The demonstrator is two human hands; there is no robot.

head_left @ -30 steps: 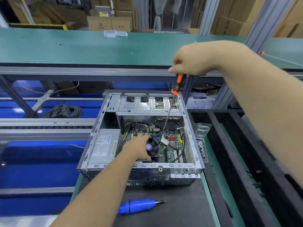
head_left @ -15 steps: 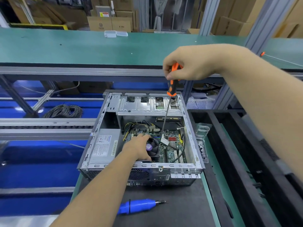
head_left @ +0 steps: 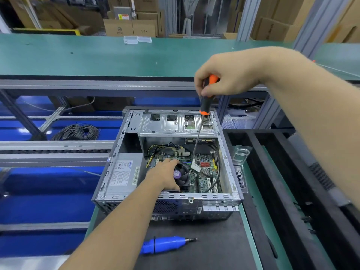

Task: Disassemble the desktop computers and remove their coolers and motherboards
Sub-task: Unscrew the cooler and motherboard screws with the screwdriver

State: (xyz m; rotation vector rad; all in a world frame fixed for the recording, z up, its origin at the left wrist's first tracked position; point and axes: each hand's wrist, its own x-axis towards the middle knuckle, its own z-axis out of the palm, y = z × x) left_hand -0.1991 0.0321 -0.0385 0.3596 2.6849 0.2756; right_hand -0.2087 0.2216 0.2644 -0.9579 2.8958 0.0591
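An open desktop case (head_left: 228, 152) lies on the black mat, its green motherboard (head_left: 204, 178) exposed inside. My left hand (head_left: 163, 176) rests on the black cooler fan (head_left: 181, 175) with its purple centre label, fingers curled over its left side. My right hand (head_left: 224, 80) is held above the case and grips the orange-and-black handle of a long screwdriver (head_left: 205, 106). Its thin shaft slants down into the case, the tip reaching the board just right of the cooler, near a white tag (head_left: 195, 167).
A grey power supply (head_left: 124, 174) fills the case's left side and a drive bracket (head_left: 175, 123) its far end. A blue electric screwdriver (head_left: 165, 244) lies on the mat in front. A clear plastic tray (head_left: 240, 166) with small screws sits right of the case, beside black bins (head_left: 282, 191).
My right hand has shifted left and turned on the screwdriver handle, so the shaft now stands steeper. My left hand has stayed on the cooler.
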